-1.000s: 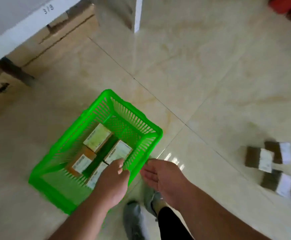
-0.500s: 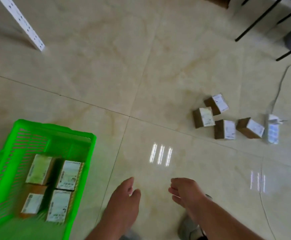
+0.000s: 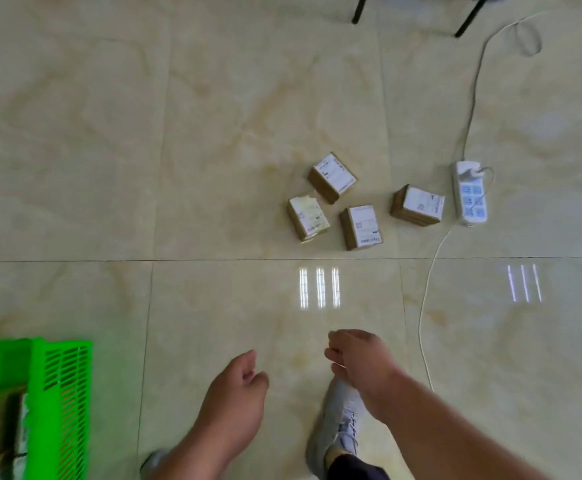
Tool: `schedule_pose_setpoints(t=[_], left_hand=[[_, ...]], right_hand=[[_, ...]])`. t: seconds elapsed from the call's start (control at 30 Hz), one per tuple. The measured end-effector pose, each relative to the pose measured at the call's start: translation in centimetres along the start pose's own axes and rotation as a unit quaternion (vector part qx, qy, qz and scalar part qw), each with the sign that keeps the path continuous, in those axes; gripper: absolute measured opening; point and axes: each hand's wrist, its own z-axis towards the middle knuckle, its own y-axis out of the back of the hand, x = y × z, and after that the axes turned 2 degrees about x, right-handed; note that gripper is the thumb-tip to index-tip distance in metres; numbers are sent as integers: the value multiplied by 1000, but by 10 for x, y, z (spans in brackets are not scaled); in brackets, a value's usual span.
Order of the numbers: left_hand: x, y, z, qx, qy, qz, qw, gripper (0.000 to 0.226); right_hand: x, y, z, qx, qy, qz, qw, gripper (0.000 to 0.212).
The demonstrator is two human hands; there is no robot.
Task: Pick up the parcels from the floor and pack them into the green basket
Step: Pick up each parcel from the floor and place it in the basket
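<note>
On the glossy tiled floor (image 3: pixel 213 168), far right of centre, four small brown parcels (image 3: pixel 361 226) with white labels lie clustered, near a white power strip (image 3: pixel 470 194). At the near left edge stands the green basket (image 3: pixel 64 393), cardboard showing inside. Both hands hover near, holding nothing: left hand (image 3: pixel 235 400) and right hand (image 3: pixel 360 362), fingers loosely curled.

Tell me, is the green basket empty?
No. The green basket holds parcels, visible inside at the left edge.
</note>
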Motion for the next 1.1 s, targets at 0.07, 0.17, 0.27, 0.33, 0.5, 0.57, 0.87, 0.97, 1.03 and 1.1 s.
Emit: schedule_pose_setpoints(t=[0.07, 0.17, 0.27, 0.33, 0.5, 0.57, 0.87, 0.97, 1.03, 1.1], left_hand=[[-27, -25, 1, 1, 0, 2, 1000, 51], [-61, -58, 7, 5, -1, 3, 1000, 50], [-88, -86, 12, 10, -4, -6, 1000, 50], [-102, -97, 12, 12, 1, -6, 1000, 49], [-115, -100, 28, 24, 11, -7, 1000, 51], [-119, -92, 36, 18, 14, -9, 1000, 51], [-148, -48, 65, 13, -9, -12, 1000, 52], [-155, -47, 85, 6, -11, -26, 1000, 49], [-157, -49, 100, 1, -7, -45, 999, 52], [-160, -52, 113, 2, 0, -59, 998, 53]], right_hand=[[19, 31, 3, -17, 7, 3, 1000, 26], [46, 69, 5, -26, 17, 1, 1000, 21], [65, 103, 15, -40, 22, 0, 999, 16], [73, 116, 20, -48, 27, 4, 998, 17], [80, 130, 34, -35, 26, 20, 999, 16], [83, 128, 37, -27, 24, 24, 999, 18], [118, 86, 42, -60, 47, -81, 994, 21], [138, 78, 60, -58, 55, -115, 990, 19], [152, 71, 74, -59, 52, -147, 986, 18], [163, 67, 95, -64, 56, -181, 980, 18]])
